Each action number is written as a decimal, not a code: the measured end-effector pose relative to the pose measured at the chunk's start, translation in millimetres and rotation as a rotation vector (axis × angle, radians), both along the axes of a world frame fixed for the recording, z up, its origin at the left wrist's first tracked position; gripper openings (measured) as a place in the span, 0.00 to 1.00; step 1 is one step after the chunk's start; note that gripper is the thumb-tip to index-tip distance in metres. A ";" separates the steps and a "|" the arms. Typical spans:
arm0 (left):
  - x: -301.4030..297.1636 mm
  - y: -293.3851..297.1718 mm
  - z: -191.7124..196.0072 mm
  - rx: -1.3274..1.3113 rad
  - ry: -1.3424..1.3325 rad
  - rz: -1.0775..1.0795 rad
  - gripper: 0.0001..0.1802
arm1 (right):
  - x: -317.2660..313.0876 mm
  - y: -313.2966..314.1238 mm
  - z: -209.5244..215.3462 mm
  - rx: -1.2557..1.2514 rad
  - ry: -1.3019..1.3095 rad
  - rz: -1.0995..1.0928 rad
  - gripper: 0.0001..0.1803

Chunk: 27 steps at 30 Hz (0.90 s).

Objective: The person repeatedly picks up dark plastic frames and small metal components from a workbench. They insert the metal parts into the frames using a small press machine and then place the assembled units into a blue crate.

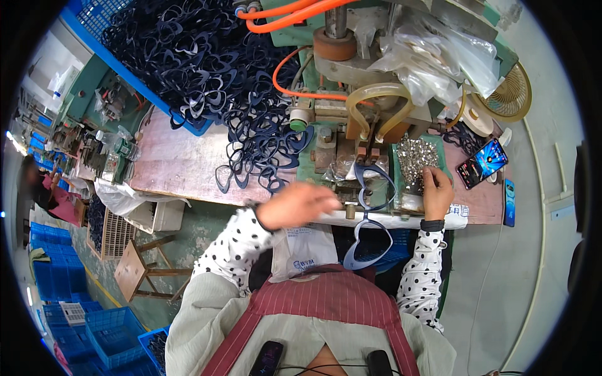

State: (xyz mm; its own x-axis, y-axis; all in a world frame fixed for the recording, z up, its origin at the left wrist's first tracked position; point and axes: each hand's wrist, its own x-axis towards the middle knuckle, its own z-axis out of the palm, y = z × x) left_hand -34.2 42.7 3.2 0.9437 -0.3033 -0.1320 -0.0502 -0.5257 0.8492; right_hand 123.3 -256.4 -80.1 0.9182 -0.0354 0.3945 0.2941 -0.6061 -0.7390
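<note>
A dark blue glasses front (366, 220) with heart-shaped rims hangs at the front of the bench machine (370, 135), its upper rim at the tooling and its lower rim over the table edge. My left hand (297, 205), blurred by motion, is left of it with fingers stretched out and holding nothing visible. On the right, my right hand (438, 195) is closed in a pinch at the edge of a pile of small metal hinge-like pieces (415, 160). Whatever is between its fingertips is too small to make out.
Many dark glasses fronts (213, 81) heap from a blue crate (141, 94) onto the table (179, 166). A phone (481, 164) lies at right, near a small fan (509, 94). Orange hoses (295, 12) cross above. A wooden stool (141, 269) stands left.
</note>
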 end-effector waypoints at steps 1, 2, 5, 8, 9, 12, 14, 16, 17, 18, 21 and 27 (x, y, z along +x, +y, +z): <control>5.9 22.2 -12.7 0.217 -0.085 0.090 0.13 | -1.8 -1.0 -0.5 0.003 -0.002 -0.023 0.09; 12.9 42.1 -25.7 0.436 -0.168 0.194 0.12 | -2.0 1.8 -0.6 0.007 -0.004 -0.032 0.09; 45.2 68.1 -61.9 0.613 -0.475 0.714 0.10 | -3.4 5.9 -3.6 0.013 -0.012 -0.085 0.08; 65.2 77.8 -82.5 0.704 -0.582 0.818 0.08 | 1.0 4.7 -15.1 0.026 -0.056 -0.103 0.08; 67.8 83.9 -88.2 0.724 -0.601 0.799 0.09 | 3.3 3.4 -18.4 0.031 -0.079 -0.100 0.08; 66.6 82.7 -77.2 0.684 -0.710 0.769 0.09 | -0.1 0.7 -13.4 -0.014 -0.059 -0.121 0.08; 53.7 68.9 -44.2 0.762 -0.842 0.773 0.07 | -3.4 3.2 -10.1 -0.015 -0.108 -0.113 0.07; 46.2 70.7 -44.8 0.759 -0.927 0.831 0.09 | -5.5 5.6 -6.2 -0.022 -0.104 -0.106 0.07; 39.3 70.2 -47.4 0.521 -0.751 0.927 0.09 | -6.0 6.8 -3.8 -0.030 -0.075 -0.106 0.07; 31.2 68.2 -49.1 0.283 -0.571 1.008 0.10 | -6.4 8.2 -2.2 -0.037 -0.046 -0.106 0.06; 16.1 51.3 -49.7 0.234 -0.839 1.083 0.09 | -7.2 15.6 2.1 0.117 -0.019 -0.051 0.05; -5.7 -2.4 1.1 0.504 -1.320 0.359 0.18 | -34.5 55.5 65.4 0.245 -0.071 0.217 0.07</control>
State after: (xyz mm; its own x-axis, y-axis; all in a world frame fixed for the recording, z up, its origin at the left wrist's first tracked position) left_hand -39.9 40.4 4.4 0.4737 -0.2145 0.8542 -0.4362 -0.8997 0.0160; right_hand 88.8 -200.9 -14.6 0.8852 0.0560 0.4618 0.4529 -0.3302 -0.8282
